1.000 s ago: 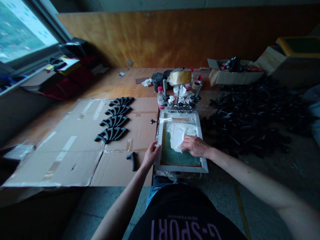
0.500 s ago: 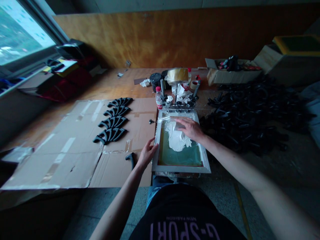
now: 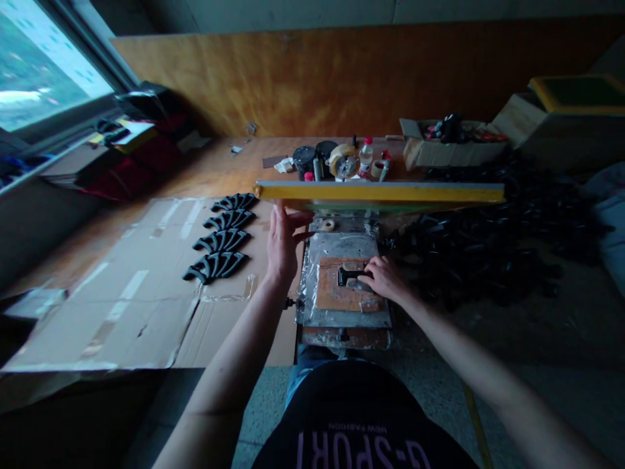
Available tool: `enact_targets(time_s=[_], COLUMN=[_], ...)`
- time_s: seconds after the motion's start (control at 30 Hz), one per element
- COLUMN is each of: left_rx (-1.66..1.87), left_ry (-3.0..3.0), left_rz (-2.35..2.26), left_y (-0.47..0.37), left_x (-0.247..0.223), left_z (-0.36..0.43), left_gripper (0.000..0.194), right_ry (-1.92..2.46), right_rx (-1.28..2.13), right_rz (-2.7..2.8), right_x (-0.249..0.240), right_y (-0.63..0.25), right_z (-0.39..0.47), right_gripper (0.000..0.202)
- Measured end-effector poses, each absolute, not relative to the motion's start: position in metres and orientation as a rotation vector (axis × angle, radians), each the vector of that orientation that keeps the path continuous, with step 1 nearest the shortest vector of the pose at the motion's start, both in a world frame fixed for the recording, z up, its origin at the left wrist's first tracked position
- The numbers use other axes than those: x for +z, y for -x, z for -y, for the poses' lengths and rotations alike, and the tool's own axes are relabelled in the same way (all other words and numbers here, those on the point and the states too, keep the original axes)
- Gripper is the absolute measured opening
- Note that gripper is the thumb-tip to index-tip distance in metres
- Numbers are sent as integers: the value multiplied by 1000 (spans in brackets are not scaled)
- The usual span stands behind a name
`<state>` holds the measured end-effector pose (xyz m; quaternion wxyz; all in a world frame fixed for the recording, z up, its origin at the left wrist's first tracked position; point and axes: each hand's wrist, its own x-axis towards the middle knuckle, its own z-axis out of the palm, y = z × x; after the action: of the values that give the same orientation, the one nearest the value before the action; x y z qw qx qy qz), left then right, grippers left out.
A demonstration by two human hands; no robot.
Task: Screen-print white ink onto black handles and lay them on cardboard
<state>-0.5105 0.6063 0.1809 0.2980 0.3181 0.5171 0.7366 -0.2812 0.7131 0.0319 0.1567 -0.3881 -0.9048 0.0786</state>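
My right hand (image 3: 383, 277) has its fingers closed on one end of a black curved handle-like part (image 3: 350, 276). That part lies on a brown wooden block (image 3: 332, 299) fixed on a grey metal plate (image 3: 312, 318). Above the plate the screen-printing frame (image 3: 381, 192) is tilted up, with its yellow edge facing me and its mesh mostly out of sight. Just under the frame's left end is my left hand (image 3: 283, 244), fingers stretched and apart; whether the fingertips touch the frame I cannot tell.
Rows of black curved parts (image 3: 217, 264) lie on flattened cardboard (image 3: 122, 280) at left. A heap of black parts (image 3: 488, 241) covers the right side. Behind the frame are dark tubs (image 3: 304, 158), a tape roll (image 3: 343, 163) and a bottle (image 3: 366, 153). An open carton (image 3: 454, 151) sits further right.
The frame, flat and bearing white paste before, has swung up, uncovering the plate and block. My left hand rose; my right hand came off the frame and down onto the black part.
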Motion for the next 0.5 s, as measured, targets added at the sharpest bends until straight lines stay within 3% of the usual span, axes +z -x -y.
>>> enact_targets(time_s=[0.07,0.17,0.33,0.43,0.5], left_rx=[1844,1300,1298,1280,1091], left_ry=[-738,-523,-320,-337,-344], left_rz=[-1388,-1356,-1398,-1781,-2156], left_y=[489,450,454,522,572], left_x=[153,96,38,20,7], left_z=[-594,-563,-515,-479,-450], left_gripper=[60,66,59,55,58], right_ry=[1203,1281,788,1387,1858], right_rx=[219,315,652,793,945], right_rz=[2626,2535,2526,2216,1945], right_x=[21,24,34,29,20], right_y=[298,318,320,285,253], right_z=[-690,-655,-639,-693,-737], right_gripper=[16,15,19,27,34])
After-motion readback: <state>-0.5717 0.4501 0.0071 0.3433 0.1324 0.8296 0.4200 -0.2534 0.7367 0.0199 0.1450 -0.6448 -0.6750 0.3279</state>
